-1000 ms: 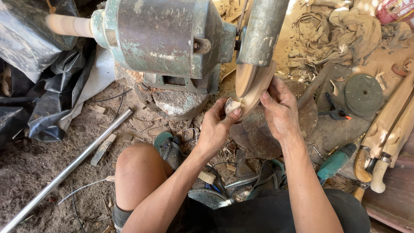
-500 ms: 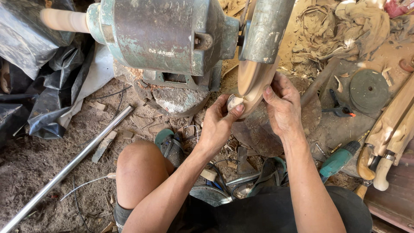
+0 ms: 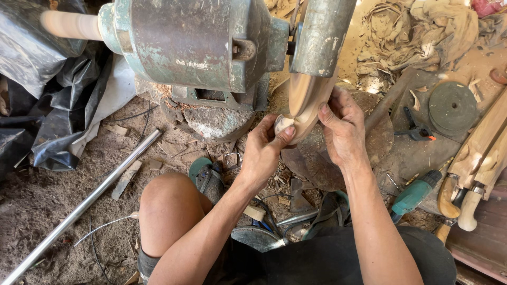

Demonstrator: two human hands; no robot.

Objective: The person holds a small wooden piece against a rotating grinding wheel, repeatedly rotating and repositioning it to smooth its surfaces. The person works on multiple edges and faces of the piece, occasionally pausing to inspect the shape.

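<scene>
1. A big green motor housing (image 3: 195, 45) fills the top of the view, with a pale spindle (image 3: 71, 25) sticking out on its left and a metal guard (image 3: 319, 34) hanging at its right end.
2. Crumpled black plastic sheeting (image 3: 47, 100) lies at the left edge, on the dusty ground.
3. A long metal rod (image 3: 84, 206) runs diagonally across the dirt, lower left.
4. A tan sanding disc (image 3: 309, 100) shows below the guard, between the two hands.
5. The right hand (image 3: 343, 129) is closed around the disc-side edge of the workpiece, fingers curled.
6. The left hand (image 3: 264, 153) pinches the small pale wooden piece (image 3: 283, 125), thumb on top, held against the disc's lower left rim.
7. A teal power drill (image 3: 414, 194) lies at the right, near wooden handles (image 3: 465, 203).
</scene>
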